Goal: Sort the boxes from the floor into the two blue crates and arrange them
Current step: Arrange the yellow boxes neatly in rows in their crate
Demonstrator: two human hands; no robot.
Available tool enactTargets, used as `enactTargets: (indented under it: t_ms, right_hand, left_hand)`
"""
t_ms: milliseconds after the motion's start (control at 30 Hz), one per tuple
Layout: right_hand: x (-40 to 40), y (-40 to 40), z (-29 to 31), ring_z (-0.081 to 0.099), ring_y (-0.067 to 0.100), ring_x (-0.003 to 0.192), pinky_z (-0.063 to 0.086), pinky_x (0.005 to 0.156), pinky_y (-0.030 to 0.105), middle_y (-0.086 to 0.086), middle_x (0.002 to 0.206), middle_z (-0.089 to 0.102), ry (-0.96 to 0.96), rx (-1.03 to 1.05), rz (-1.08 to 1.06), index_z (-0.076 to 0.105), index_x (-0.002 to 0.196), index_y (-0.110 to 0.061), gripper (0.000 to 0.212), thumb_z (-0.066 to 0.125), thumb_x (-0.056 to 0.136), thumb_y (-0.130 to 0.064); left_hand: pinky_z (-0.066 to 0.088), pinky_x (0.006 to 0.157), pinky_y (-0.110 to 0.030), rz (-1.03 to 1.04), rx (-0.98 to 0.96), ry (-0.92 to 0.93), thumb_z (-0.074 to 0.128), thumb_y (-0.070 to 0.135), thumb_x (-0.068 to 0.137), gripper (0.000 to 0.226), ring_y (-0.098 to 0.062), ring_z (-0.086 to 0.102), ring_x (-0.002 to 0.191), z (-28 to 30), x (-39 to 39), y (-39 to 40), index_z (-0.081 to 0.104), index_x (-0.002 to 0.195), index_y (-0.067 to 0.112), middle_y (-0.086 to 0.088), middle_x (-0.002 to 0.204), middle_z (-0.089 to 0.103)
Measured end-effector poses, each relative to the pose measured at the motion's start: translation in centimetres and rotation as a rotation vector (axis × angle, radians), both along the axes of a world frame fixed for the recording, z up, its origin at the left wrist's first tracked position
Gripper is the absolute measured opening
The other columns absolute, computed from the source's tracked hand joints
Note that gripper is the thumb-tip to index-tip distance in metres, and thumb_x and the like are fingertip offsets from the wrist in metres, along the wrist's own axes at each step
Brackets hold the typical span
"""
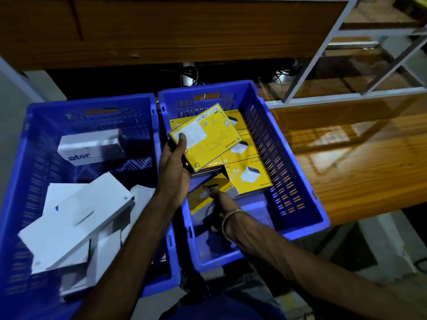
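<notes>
Left hand (pixel 174 167) grips yellow box (pixel 205 137), tilted above right crate (pixel 300 181); right hand (pixel 219 204), nearer, seemingly pinches another yellow box (pixel 209 192) below it.

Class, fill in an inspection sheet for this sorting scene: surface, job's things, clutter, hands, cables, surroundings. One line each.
Surface: pale floor under both crates; glossy wooden boards at the right.
Job's things: left crate holds white boxes, loosely piled; right crate holds yellow boxes laid flat along its right side.
Clutter: nothing seen.
Hands: left hand grips a raised yellow box, thumb on its face; right hand, with a bracelet, touches another yellow box low in the right crate, grip unclear.
Cables: dark wires under the wooden desk.
Surroundings: grey metal frame at the upper right.
</notes>
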State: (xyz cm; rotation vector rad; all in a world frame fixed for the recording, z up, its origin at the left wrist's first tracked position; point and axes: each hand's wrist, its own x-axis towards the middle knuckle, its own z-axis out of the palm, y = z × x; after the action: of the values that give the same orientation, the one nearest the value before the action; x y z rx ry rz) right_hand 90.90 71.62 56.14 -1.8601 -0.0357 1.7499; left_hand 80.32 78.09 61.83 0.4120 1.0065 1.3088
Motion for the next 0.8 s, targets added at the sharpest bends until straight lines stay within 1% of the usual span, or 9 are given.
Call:
enactTargets:
  t_ms: [100, 200, 300, 333, 400, 467, 533, 700, 800]
  right_hand:
    - [1.2, -0.7, 0.0, 0.047, 0.02, 0.038, 0.045, 0.05, 0.026, 0.008, 0.051, 0.048, -0.011, 0.025, -0.118, 0.053, 0.077, -0.02, 0.031, 0.083, 0.071, -0.024]
    - [1.1, -1.6, 0.7, 0.053, 0.023, 0.042, 0.054, 0.049, 0.037, 0.01, 0.057, 0.055, -0.121, 0.083, -0.181, 0.058, 0.092, -0.013, 0.017, 0.074, 0.085, -0.009]
    - [1.1, -3.0, 2.2, 0.062, 0.029, 0.065, 0.059, 0.065, 0.057, 0.018, 0.082, 0.063, -0.281, 0.169, -0.13, 0.062, 0.115, 0.004, 0.064, 0.082, 0.064, -0.029]
    - [1.4, -3.3, 2.6, 0.06, 0.029, 0.064, 0.059, 0.069, 0.06, 0.019, 0.083, 0.062, -0.26, 0.152, -0.122, 0.064, 0.112, 0.001, 0.058, 0.081, 0.067, -0.031]
    - [2.4, -3.3, 4.8, 0.056, 0.027, 0.062, 0.059, 0.073, 0.052, 0.016, 0.076, 0.059, -0.076, -0.011, -0.012, 0.062, 0.091, -0.011, 0.017, 0.069, 0.091, -0.027]
    - [3.8, -3.2, 6.0, 0.057, 0.024, 0.065, 0.058, 0.074, 0.049, 0.01, 0.066, 0.055, 0.042, -0.129, 0.098, 0.058, 0.081, -0.011, 0.025, 0.055, 0.102, -0.022]
    - [4.6, -2.8, 6.3, 0.059, 0.027, 0.073, 0.058, 0.076, 0.052, 0.007, 0.066, 0.057, 0.067, -0.131, 0.086, 0.062, 0.093, -0.01, 0.015, 0.052, 0.103, -0.016]
    - [5.1, -2.4, 5.3, 0.064, 0.037, 0.08, 0.061, 0.066, 0.05, 0.014, 0.071, 0.068, 0.113, -0.098, 0.105, 0.061, 0.095, -0.008, 0.013, 0.051, 0.103, -0.01]
    - [5.8, -2.2, 3.3, 0.064, 0.04, 0.111, 0.065, 0.061, 0.049, 0.014, 0.13, 0.064, 0.171, -0.057, 0.149, 0.073, 0.111, -0.019, 0.026, 0.052, 0.101, -0.007]
  left_hand:
    - [0.061, 0.085, -0.036, -0.025, 0.002, -0.001, 0.06, 0.024, 0.104, 0.047, -0.02, 0.071, 0.115, -0.2, -0.1, 0.1, 0.051, 0.147, 0.007, -0.01, 0.136, 0.068]
    - [0.051, 0.109, -0.052, -0.042, -0.002, -0.006, 0.066, 0.03, 0.101, 0.053, -0.029, 0.06, 0.133, -0.4, -0.1, 0.4, 0.052, 0.148, 0.011, -0.01, 0.144, 0.063]
    - [0.041, 0.115, -0.062, -0.049, 0.004, -0.024, 0.066, 0.032, 0.1, 0.051, -0.031, 0.058, 0.136, -0.8, -0.3, 0.4, 0.054, 0.146, 0.014, -0.009, 0.145, 0.063]
    - [0.04, 0.116, -0.063, -0.055, 0.007, -0.021, 0.065, 0.032, 0.1, 0.051, -0.031, 0.057, 0.137, -0.7, -0.2, 0.4, 0.053, 0.147, 0.014, -0.009, 0.145, 0.062]
    - [0.043, 0.113, -0.062, -0.055, 0.016, -0.014, 0.065, 0.032, 0.101, 0.051, -0.032, 0.056, 0.138, -0.6, -0.2, 0.2, 0.053, 0.147, 0.014, -0.011, 0.147, 0.061]
    - [0.052, 0.106, -0.054, -0.044, 0.004, -0.004, 0.064, 0.03, 0.103, 0.051, -0.03, 0.057, 0.136, -0.5, -0.2, 0.3, 0.051, 0.148, 0.012, -0.013, 0.148, 0.059]
    - [0.055, 0.1, -0.048, -0.029, -0.001, 0.003, 0.067, 0.032, 0.1, 0.056, -0.03, 0.054, 0.139, -0.5, -0.1, 0.4, 0.05, 0.149, 0.012, -0.014, 0.15, 0.056]
    - [0.05, 0.107, -0.054, -0.041, -0.009, 0.005, 0.07, 0.036, 0.097, 0.059, -0.033, 0.051, 0.142, -0.5, -0.1, 0.4, 0.051, 0.148, 0.014, -0.011, 0.151, 0.056]
    - [0.049, 0.108, -0.053, -0.042, 0.002, 0.012, 0.064, 0.031, 0.102, 0.045, -0.034, 0.055, 0.138, -1.0, 0.0, 0.7, 0.056, 0.142, 0.014, -0.012, 0.147, 0.06]
